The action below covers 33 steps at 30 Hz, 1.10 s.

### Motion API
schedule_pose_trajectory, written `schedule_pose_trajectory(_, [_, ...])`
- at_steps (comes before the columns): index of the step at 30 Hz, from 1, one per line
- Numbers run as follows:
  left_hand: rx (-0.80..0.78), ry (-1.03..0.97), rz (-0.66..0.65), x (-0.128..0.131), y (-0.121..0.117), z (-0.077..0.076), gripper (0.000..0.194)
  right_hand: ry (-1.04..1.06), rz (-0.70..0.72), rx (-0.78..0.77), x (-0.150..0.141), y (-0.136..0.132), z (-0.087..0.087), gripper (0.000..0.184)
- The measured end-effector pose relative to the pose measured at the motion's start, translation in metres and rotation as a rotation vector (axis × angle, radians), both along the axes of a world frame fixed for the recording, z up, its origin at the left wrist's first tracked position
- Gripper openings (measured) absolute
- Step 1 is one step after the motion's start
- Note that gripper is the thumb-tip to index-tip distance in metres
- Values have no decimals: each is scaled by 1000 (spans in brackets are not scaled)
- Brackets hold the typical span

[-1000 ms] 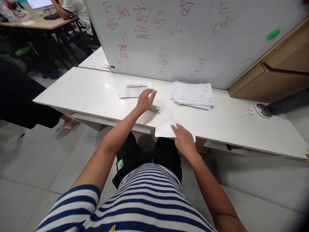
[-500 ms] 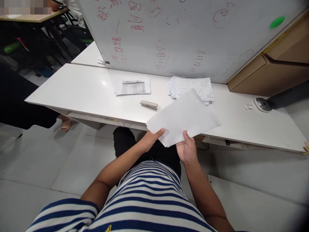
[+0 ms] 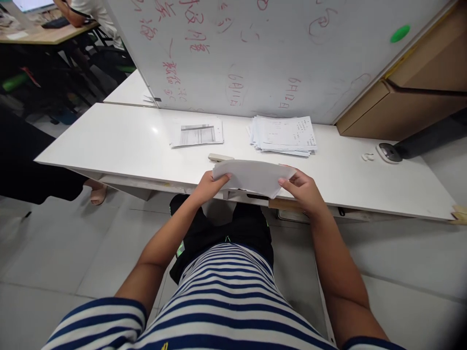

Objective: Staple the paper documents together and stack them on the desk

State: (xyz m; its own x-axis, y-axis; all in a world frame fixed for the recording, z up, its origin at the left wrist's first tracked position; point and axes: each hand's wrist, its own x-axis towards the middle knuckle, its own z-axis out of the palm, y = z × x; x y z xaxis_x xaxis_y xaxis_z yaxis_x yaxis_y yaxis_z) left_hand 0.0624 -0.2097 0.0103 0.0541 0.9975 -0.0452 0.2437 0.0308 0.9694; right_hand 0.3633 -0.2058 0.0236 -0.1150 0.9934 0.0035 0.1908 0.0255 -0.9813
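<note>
Between my two hands I hold a few white paper sheets (image 3: 251, 177), tipped up steeply at the table's front edge. My left hand (image 3: 211, 187) pinches their left end, thumb on the near face. At the right end my right hand (image 3: 301, 188) grips them, thumb in front and fingers behind. Just behind the sheets lies a beige stapler (image 3: 220, 157), partly covered by them. Farther back on the table are a stack of printed papers (image 3: 282, 133) and, to its left, a smaller pile of papers (image 3: 199, 133) with a grey printed form on top.
The white table (image 3: 120, 141) runs across the view, backed by a whiteboard (image 3: 219, 58) with red writing. Cardboard boxes (image 3: 365, 109) and a dark round-ended device (image 3: 389, 152) stand at right. A person in dark clothing (image 3: 36, 155) is at left; another sits at a far desk.
The sheets have turned from lying slanted to standing level and steep. Both hands have moved forward and farther apart, the right one to the sheets' right end.
</note>
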Motion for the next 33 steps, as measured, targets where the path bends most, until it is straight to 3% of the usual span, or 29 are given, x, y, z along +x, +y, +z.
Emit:
schedule_pose_trajectory(3, [12, -23, 3, 5, 3, 0, 41, 34, 10, 17, -15, 8, -4, 42])
schedule_pose_trajectory(7, [44, -54, -13, 6, 4, -8, 42, 67, -79, 33, -33, 8, -9, 41])
schedule_pose_trajectory(14, [83, -89, 19, -3, 10, -12, 47, 168, -87, 190, -53, 9, -8, 31])
schedule_pose_trajectory(19, [77, -112, 101, -6, 13, -28, 47, 328, -256, 48, -63, 11, -31, 41])
schedule_pose_trajectory(23, [59, -77, 104, -8, 12, -37, 45, 143, -249, -76, -61, 3, -44, 46])
schedule_pose_trajectory(27, [38, -35, 106, -8, 10, -26, 46, -21, -243, -69, -59, -4, -41, 45])
schedule_pose_trajectory(30, [-37, -88, 77, -12, 7, -11, 49, 111, -229, -48, -56, -6, -31, 44])
schedule_pose_trajectory(33, [-149, -143, 25, -18, 5, -3, 50, 248, -164, -197, -52, -9, -23, 45])
